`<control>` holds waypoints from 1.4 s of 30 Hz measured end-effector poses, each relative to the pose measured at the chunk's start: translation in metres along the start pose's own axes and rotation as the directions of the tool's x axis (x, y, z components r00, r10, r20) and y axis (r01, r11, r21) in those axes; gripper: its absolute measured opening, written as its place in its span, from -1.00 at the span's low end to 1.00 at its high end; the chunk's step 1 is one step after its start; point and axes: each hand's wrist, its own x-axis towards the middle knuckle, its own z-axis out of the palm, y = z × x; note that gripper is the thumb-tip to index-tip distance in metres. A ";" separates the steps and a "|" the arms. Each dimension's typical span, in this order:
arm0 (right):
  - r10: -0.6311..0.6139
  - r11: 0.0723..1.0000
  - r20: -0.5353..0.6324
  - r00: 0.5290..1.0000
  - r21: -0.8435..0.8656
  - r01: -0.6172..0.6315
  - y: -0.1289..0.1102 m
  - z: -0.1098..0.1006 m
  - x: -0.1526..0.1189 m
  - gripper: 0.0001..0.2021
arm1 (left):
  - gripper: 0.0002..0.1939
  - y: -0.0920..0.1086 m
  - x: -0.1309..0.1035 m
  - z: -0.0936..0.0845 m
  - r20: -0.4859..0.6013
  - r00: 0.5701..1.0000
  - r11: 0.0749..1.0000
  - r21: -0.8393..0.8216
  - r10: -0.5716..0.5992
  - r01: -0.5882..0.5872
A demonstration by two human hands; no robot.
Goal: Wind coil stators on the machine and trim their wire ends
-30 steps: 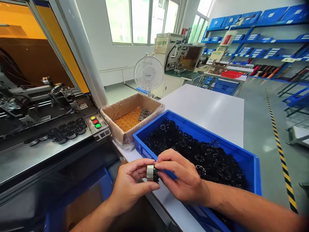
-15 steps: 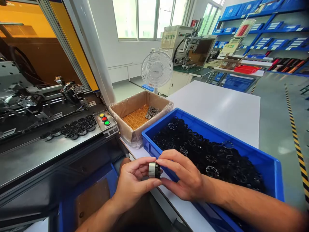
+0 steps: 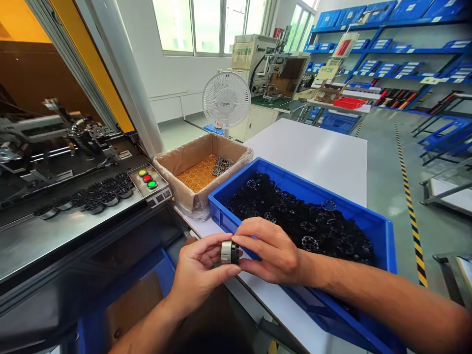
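Note:
Between my two hands is a short silver metal ring core [image 3: 225, 252] with a black plastic end piece [image 3: 235, 253], like a small motor stator core, held on its side. My left hand [image 3: 193, 273] grips the metal part, thumb below and index finger above. The fingertips of my right hand [image 3: 271, 250] pinch the black end from the other side. Just beyond my right hand stands a blue bin [image 3: 391, 246] heaped with black plastic ring-shaped pieces [image 3: 317, 226]. Similar silver-and-black cores [image 3: 94, 206] sit in a group on the machine's metal ledge [image 3: 66, 231] to the left.
A plastic-lined cardboard box [image 3: 177, 194] with orange and dark flat parts adjoins the bin. Left of it is a button panel [image 3: 149, 182] on the machine. A white fan [image 3: 226, 101] stands behind the box, and a white table [image 3: 295, 147] extends behind the bin.
My view has turned slightly to the right, so the surroundings shift left. Both hands keep nearly the same hold on the core.

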 end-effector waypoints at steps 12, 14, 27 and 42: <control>-0.066 0.995 0.019 0.998 -0.071 0.067 0.000 -0.004 -0.003 -0.68 | -0.54 0.001 -0.006 0.004 -0.061 0.998 0.993 0.114 -0.031 0.038; -0.108 0.985 0.032 0.994 -0.135 0.112 -0.002 -0.003 -0.004 -0.68 | -0.50 -0.004 -0.009 0.002 -0.114 0.993 0.982 0.182 -0.032 0.053; 0.724 0.667 0.334 0.603 -0.563 -0.488 0.119 -0.024 -0.012 -0.77 | -0.58 0.007 0.010 -0.042 -0.126 0.992 0.853 0.515 -0.025 0.087; 0.773 0.571 0.310 0.553 -0.720 -0.395 0.156 -0.009 0.008 -0.78 | -0.57 0.029 -0.026 -0.060 -0.002 0.953 0.675 0.707 0.302 -0.212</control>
